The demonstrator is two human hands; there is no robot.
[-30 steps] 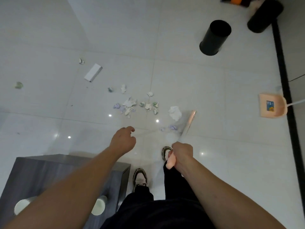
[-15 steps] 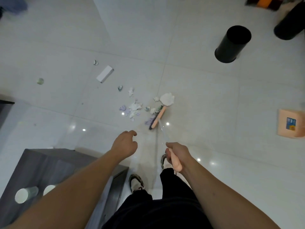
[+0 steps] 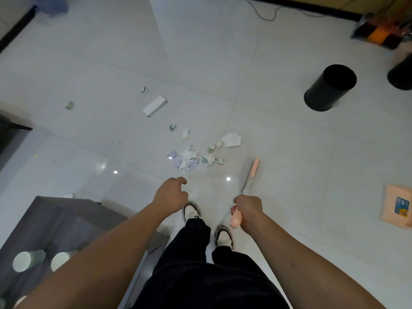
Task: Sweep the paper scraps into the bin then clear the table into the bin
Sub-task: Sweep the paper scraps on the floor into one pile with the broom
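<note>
Pink broom (image 3: 250,175) in right hand (image 3: 248,210) grip, scraps (image 3: 191,158) ahead-left.

Open tile btwn paper scraps (image 3: 191,158) and black bin (image 3: 330,88), nothing in the way. Dark table (image 3: 66,219) w/ two cups (image 3: 27,260) blocks lower left; dustpan (image 3: 398,206) sits far right.

we see a floor (image 3: 278,134) of large pale glossy tiles with thin grout lines, and small bright ceiling-light reflections (image 3: 228,179) shine on it near its lower middle. a dark baseboard (image 3: 307,7) runs along the far edge at the top right with a thin cable (image 3: 265,16) looping on the tiles beside it. a dark grey wood-grain table (image 3: 66,221) fills the bottom left corner.
</note>
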